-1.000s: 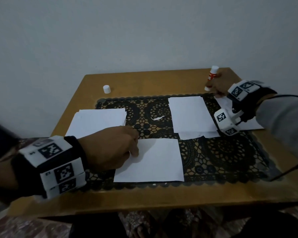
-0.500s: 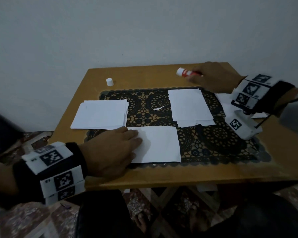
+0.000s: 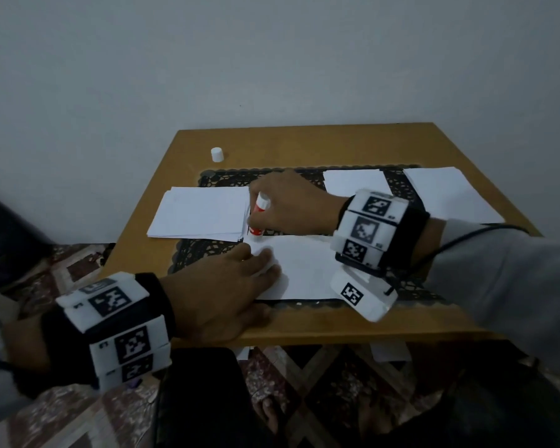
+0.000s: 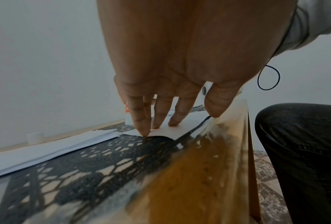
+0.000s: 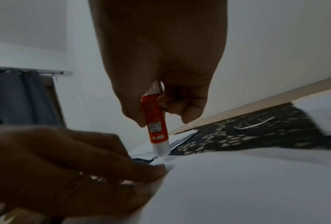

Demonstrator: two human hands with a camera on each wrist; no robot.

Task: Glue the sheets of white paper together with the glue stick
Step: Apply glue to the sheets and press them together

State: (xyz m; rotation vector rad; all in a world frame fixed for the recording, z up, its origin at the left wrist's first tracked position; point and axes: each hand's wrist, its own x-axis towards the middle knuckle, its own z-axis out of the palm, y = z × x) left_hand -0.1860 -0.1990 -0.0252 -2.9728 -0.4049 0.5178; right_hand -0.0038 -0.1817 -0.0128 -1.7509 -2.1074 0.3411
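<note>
A single white sheet [image 3: 304, 270] [image 5: 247, 181] lies on the black lace mat [image 3: 194, 250] near the table's front edge. My left hand [image 3: 227, 282] [image 4: 161, 115] presses its left end flat with straight fingers [image 4: 141, 121]. My right hand [image 3: 291, 205] [image 5: 161, 98] grips the red and white glue stick [image 3: 258, 218] [image 5: 157, 124], held nearly upright with its white tip down at the sheet's far left corner. Whether the tip touches the paper is unclear.
A stack of white sheets [image 3: 204, 213] lies just left of the glue stick. Two more papers [image 3: 353, 182] [image 3: 443, 195] lie at the back right. The white cap [image 3: 217, 154] stands on the wooden table [image 3: 304, 147] at the back left. A cable [image 3: 459, 240] trails from my right wrist.
My right hand has carried the glue stick from the table's back right down to the near sheet's far left corner, beside my left hand. The left hand stays on the sheet.
</note>
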